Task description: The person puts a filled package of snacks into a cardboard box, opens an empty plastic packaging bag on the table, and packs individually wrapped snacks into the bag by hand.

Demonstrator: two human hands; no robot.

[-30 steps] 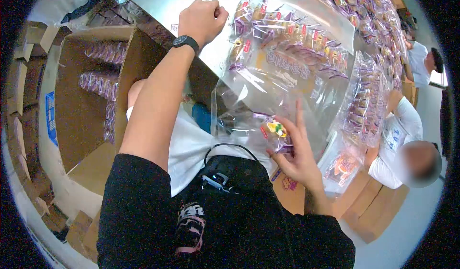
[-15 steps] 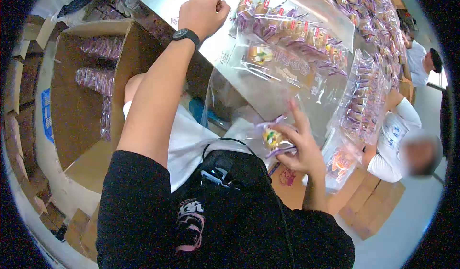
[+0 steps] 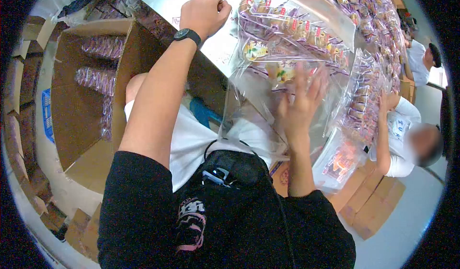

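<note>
My left hand [image 3: 205,16], with a black watch [image 3: 187,34] on its wrist, rests curled closed on the metal table [image 3: 158,1]; nothing shows in it. My right hand [image 3: 303,96] is blurred, its fingers spread at the near side of a small purple-edged packet [image 3: 283,75]. Another packet [image 3: 255,50] lies farther up and left. Both are at a large clear plastic bag [image 3: 249,106], whose near part hangs over the table edge. Beyond them is a row of wrapped packets [image 3: 302,30]. Whether my right hand is inside the bag or over it, I cannot tell.
An open cardboard box [image 3: 86,140] with packet rows stands at left. More packets [image 3: 362,96] lie at right, beside a stack of printed bags [image 3: 339,161]. A heap of packets [image 3: 378,29] fills the upper right. Two people [image 3: 402,120] [image 3: 420,63] are beyond it.
My right hand has carried its packet up and away from my body, and its fingers have let go. The packet now lies near the other one. The nearer person's arm has shifted.
</note>
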